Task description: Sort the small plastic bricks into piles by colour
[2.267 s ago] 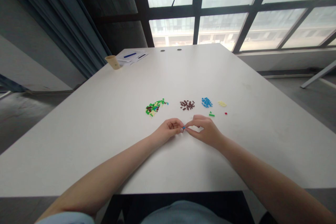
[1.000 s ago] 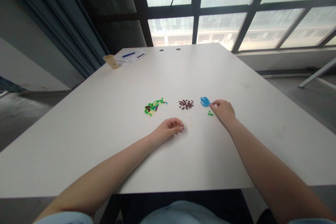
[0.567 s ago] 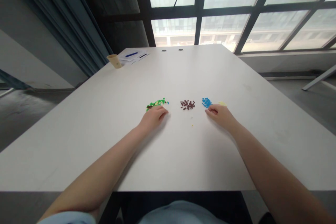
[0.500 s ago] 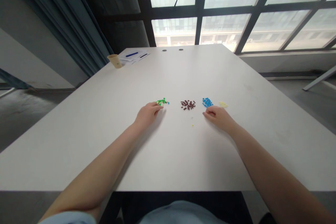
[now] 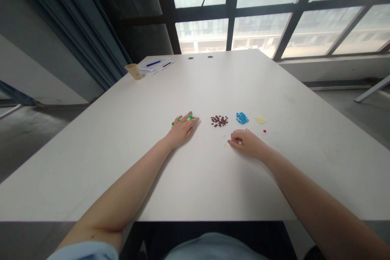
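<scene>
My left hand (image 5: 182, 129) lies with its fingers spread over the mixed pile of small toy bricks (image 5: 191, 117). Mostly green pieces peek out between and beyond the fingers; much of the pile is hidden. My right hand (image 5: 246, 142) is closed, thumb and fingers together, low over the tabletop. Whatever is between those fingertips cannot be made out. Just left of them lies a tiny yellow piece (image 5: 225, 144). Beyond the right hand are a heap of blue bricks (image 5: 242, 118) and, further left, a heap of dark brown bricks (image 5: 219, 121).
Pale yellow pieces (image 5: 260, 119) and a single red piece (image 5: 265, 131) lie to the right on the white table (image 5: 195, 187). At the far left corner stand a beige paper cup (image 5: 134, 72) and papers with a blue pen (image 5: 153, 63).
The hands parted after meeting over a small blue piece. My left hand went to the mixed pile and spread its fingers there. My right hand visited the blue heap, then came back nearer.
</scene>
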A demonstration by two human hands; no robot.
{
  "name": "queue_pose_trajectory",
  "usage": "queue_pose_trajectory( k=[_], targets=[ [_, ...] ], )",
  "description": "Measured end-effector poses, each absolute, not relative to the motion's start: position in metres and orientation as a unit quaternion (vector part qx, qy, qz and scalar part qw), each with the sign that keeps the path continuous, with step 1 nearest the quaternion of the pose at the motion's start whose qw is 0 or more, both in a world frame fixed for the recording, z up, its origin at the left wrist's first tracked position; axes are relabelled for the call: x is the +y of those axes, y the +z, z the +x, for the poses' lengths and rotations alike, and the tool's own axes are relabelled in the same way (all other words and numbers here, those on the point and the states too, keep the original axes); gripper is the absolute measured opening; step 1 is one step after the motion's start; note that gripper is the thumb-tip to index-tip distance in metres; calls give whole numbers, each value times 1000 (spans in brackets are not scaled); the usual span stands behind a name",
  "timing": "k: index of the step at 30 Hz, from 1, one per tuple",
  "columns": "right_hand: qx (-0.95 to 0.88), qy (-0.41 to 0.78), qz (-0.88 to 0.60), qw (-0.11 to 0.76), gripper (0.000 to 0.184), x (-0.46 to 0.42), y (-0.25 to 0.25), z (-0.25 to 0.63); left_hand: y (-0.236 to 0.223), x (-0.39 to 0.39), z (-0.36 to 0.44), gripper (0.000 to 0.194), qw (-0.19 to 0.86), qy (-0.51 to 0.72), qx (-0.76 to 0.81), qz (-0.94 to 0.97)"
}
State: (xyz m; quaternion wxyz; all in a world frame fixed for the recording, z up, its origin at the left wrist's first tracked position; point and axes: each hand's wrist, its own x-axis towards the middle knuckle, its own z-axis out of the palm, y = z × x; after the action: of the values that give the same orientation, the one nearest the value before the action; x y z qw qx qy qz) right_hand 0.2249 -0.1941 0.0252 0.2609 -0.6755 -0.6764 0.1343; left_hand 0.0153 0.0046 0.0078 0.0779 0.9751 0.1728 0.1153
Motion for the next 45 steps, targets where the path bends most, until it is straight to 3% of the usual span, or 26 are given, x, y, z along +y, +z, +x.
queue_pose_trajectory(
  k=[10, 18, 26, 36, 45],
  targets=[
    [-672, 125, -677, 272, 28, -194, 27, 228, 0, 14, 15, 32, 197, 188, 130, 953],
    [-674, 125, -679, 262, 29, -193, 26, 229, 5, 11, 16, 24, 174, 210, 139, 952],
    [-672, 128, -680, 264, 29, -195, 25, 231, 16, 40, -14, 22, 136, 381, 349, 845],
    [-661, 145, -689, 259, 29, -195, 26, 231, 6, 14, 7, 28, 52, 161, 143, 975],
    [-665, 134, -684, 268, 29, -194, 25, 231, 6, 12, 11, 21, 68, 169, 161, 970]
  ],
)
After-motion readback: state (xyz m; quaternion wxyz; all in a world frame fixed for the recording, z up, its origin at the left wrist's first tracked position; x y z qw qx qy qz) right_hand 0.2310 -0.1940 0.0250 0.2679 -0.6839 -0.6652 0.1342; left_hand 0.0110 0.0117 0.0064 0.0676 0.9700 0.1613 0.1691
